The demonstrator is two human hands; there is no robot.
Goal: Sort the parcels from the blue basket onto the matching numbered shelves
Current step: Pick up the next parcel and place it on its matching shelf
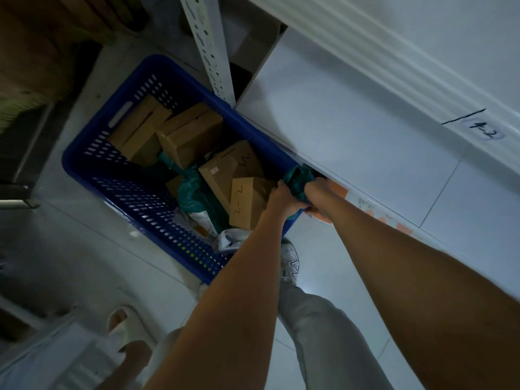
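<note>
Head view: I see both hands, left (282,197) and right (319,190), gripping a crumpled green plastic parcel (298,181) at the blue basket's (92,161) near right corner, by the white shelf edge (380,204). Its long axis I cannot tell; stiff brown cardboard boxes (194,133) fill the perforated basket.

I see both hands, left hand (281,197) and right hand (316,192), gripping green bag parcel (298,180) over blue basket (135,192) rim; cardboard boxes (191,136) inside; white shelf (351,142) adjacent.
</note>
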